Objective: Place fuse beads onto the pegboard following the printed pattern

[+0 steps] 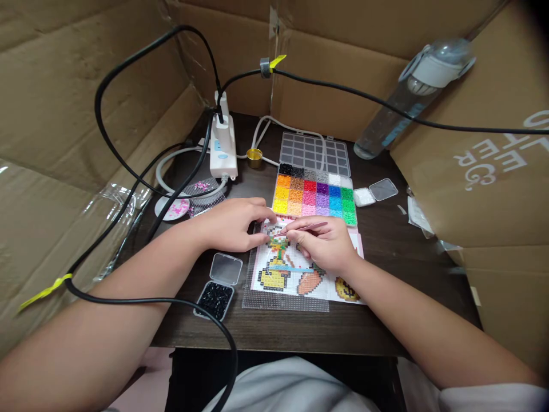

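Observation:
My right hand (pixel 330 245) pinches a pair of thin pinkish tweezers (pixel 316 226), their tips pointing left over a printed pixel-pattern sheet (pixel 333 278). At the sheet's upper left edge, my left hand (pixel 234 224) rests with thumb and index finger apart and nothing visible between them. Part of a clear pegboard (pixel 285 303) shows at the lower edge of the sheet. Coloured beads lie over the upper left picture, close to the tweezer tips; whether the tips grip a bead is too small to tell. Part of the pattern is hidden by my right hand.
Behind the sheet lies an open bead box (pixel 315 197) sorted by colour. Small cases hold black beads (pixel 215 300) and white beads (pixel 364 197). A power strip (pixel 223 149), a gold cup (pixel 254 158), a bottle (pixel 401 106) and a looping black cable (pixel 171 300) surround the workspace, with cardboard walls.

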`<state>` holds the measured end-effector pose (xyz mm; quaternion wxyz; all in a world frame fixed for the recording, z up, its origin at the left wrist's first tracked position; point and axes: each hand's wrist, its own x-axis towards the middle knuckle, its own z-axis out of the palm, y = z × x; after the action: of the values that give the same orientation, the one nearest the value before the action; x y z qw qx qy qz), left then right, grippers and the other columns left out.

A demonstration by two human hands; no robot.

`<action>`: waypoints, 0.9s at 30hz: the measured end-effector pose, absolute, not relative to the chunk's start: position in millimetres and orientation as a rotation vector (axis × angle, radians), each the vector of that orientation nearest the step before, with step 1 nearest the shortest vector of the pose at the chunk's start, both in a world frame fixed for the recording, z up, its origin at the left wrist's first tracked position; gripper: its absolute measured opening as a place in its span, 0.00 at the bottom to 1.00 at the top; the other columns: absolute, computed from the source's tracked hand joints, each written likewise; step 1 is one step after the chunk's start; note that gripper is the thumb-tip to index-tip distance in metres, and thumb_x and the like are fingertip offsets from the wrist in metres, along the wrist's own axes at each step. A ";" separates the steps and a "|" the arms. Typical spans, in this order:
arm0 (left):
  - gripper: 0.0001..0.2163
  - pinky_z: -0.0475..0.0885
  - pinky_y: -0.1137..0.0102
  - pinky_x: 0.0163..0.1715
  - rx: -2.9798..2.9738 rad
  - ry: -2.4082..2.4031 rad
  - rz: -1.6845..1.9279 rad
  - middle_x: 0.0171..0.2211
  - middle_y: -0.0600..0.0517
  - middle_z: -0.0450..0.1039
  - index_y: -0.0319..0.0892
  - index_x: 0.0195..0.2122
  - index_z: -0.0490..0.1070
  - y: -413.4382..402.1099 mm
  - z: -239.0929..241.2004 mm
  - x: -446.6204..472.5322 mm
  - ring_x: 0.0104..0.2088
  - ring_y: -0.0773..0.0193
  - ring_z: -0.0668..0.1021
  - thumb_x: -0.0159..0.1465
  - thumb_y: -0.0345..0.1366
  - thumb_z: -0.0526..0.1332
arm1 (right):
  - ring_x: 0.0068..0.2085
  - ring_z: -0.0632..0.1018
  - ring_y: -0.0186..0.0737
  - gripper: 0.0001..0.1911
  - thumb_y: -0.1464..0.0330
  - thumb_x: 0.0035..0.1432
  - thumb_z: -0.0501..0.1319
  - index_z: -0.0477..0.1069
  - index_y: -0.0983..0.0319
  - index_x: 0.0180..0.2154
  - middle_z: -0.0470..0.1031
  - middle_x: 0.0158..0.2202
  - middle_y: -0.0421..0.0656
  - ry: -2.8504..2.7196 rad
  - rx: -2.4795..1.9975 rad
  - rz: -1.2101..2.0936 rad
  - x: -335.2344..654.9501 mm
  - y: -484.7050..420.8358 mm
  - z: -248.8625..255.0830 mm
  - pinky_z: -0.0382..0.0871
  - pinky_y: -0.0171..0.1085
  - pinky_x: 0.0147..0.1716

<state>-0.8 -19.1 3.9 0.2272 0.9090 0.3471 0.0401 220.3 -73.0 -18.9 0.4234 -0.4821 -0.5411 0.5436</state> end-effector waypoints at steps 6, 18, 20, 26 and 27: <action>0.18 0.72 0.61 0.45 2.481 0.955 0.119 0.43 0.46 0.76 0.44 0.53 0.78 -19.4 4.6 0.2 0.43 0.53 0.80 0.64 0.41 0.61 | 0.27 0.78 0.38 0.04 0.65 0.50 0.72 0.84 0.59 0.29 0.74 0.20 0.41 -1.375 -1.213 1.359 219.9 -72.8 -19.9 0.69 0.34 0.21; 0.18 0.72 0.62 0.46 2.485 0.974 0.101 0.44 0.46 0.76 0.44 0.53 0.78 -20.1 5.5 0.2 0.43 0.53 0.80 0.64 0.42 0.61 | 0.28 0.78 0.39 0.04 0.66 0.50 0.70 0.84 0.58 0.29 0.74 0.20 0.41 -1.421 -1.195 1.357 219.7 -73.1 -18.4 0.69 0.34 0.21; 0.18 0.72 0.62 0.46 2.484 0.976 0.097 0.44 0.46 0.76 0.44 0.53 0.78 -20.0 6.2 0.7 0.44 0.54 0.80 0.64 0.42 0.61 | 0.27 0.77 0.38 0.04 0.65 0.51 0.70 0.84 0.58 0.29 0.74 0.19 0.40 -1.433 -1.196 1.352 219.5 -73.3 -18.9 0.69 0.34 0.21; 0.19 0.72 0.61 0.46 2.483 0.970 0.096 0.44 0.46 0.76 0.44 0.54 0.78 -18.9 5.5 0.7 0.44 0.53 0.79 0.64 0.42 0.61 | 0.17 0.67 0.30 0.08 0.62 0.52 0.72 0.84 0.60 0.31 0.72 0.17 0.38 -1.380 -1.182 1.343 224.6 -73.7 -17.8 0.61 0.33 0.15; 0.19 0.72 0.61 0.46 2.483 0.967 0.097 0.44 0.46 0.76 0.43 0.54 0.77 -18.6 4.9 0.5 0.44 0.53 0.79 0.64 0.41 0.61 | 0.16 0.67 0.30 0.09 0.61 0.52 0.73 0.84 0.61 0.32 0.72 0.17 0.37 -1.351 -1.176 1.336 227.5 -73.0 -16.6 0.61 0.33 0.15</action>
<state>0.5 -18.6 4.9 0.2354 0.9050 0.3525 0.0354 227.5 -73.0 -16.6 0.4381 -0.4731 -0.5436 0.5373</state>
